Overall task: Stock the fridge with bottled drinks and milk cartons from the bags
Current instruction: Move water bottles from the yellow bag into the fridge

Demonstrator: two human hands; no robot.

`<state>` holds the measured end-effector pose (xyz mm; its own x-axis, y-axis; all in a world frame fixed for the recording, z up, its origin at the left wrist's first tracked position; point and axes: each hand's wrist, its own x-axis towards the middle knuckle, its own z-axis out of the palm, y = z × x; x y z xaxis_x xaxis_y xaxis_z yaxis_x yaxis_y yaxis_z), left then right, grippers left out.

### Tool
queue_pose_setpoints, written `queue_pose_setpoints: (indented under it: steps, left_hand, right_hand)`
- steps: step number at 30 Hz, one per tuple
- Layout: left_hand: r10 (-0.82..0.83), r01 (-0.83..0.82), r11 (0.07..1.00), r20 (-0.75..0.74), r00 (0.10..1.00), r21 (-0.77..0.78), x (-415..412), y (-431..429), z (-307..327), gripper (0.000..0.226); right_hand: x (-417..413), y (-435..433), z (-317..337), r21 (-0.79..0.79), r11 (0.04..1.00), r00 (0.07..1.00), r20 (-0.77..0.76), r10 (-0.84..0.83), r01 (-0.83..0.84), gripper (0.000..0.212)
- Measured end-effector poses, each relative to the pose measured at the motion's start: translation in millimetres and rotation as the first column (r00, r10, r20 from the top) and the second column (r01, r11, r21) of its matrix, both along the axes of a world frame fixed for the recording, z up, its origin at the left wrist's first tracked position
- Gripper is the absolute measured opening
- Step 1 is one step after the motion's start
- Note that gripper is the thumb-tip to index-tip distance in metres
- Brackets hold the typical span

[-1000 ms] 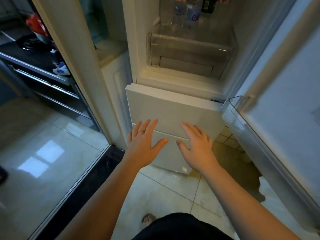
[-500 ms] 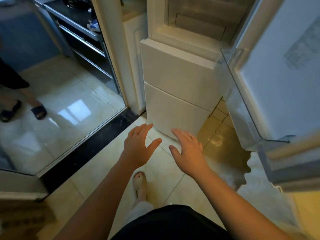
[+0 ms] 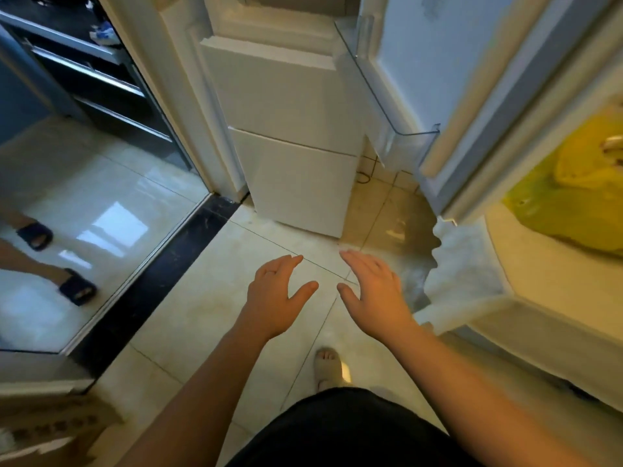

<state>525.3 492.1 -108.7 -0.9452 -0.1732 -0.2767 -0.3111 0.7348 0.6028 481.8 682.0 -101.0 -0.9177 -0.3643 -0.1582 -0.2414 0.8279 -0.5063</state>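
1. We see the left hand hovering palm down over the pale glossy floor tiles. Its fingers are straight and loosely spread, the thumb is out, and it holds nothing. A thin ring sits on one finger.
2. The right hand hovers just beside it without touching. It is spread flat in the same way and is also empty.
3. The tall white fridge stands ahead of both hands. Its two flat lower doors are closed, one above the other.
4. Its upper door is swung open to the right, with a clear plastic door shelf on the inner side.
5. A crumpled yellow plastic bag lies on a pale surface at the right edge, beyond the open door and well apart from the right hand.
6. Something white and crumpled lies between the right hand and that surface. We cannot tell what it is.
7. A foot in a pale slipper stands below the hands. At the left, past a black threshold strip, are another person's feet in dark slippers.
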Motion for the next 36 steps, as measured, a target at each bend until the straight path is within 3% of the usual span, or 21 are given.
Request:
queue_pose_setpoints:
  steps: [9, 16, 29, 36]
  left_hand:
    - [-0.300, 0.300, 0.954, 0.043, 0.953, -0.005, 53, 106, -13, 0.066]
    - [-0.519, 0.518, 0.854, -0.011, 0.855, -0.042, 59, 209, -8, 0.066]
    - [-0.601, 0.597, 0.799, -0.089, 0.794, -0.068, 15, 479, 9, 0.064]
    - [-0.581, 0.576, 0.814, -0.120, 0.805, -0.077, -21, 561, 18, 0.073]
  right_hand:
    - [106, 113, -6, 0.029, 0.964, 0.963, 0.037, -0.266, 0.265, 0.057]
    - [131, 215, -5, -0.067, 0.885, 0.887, -0.005, -0.462, 0.460, 0.055]
    - [106, 485, 3, -0.123, 0.827, 0.833, -0.004, -0.554, 0.549, 0.058]
    - [78, 574, 20, -0.142, 0.846, 0.850, -0.052, -0.525, 0.514, 0.057]
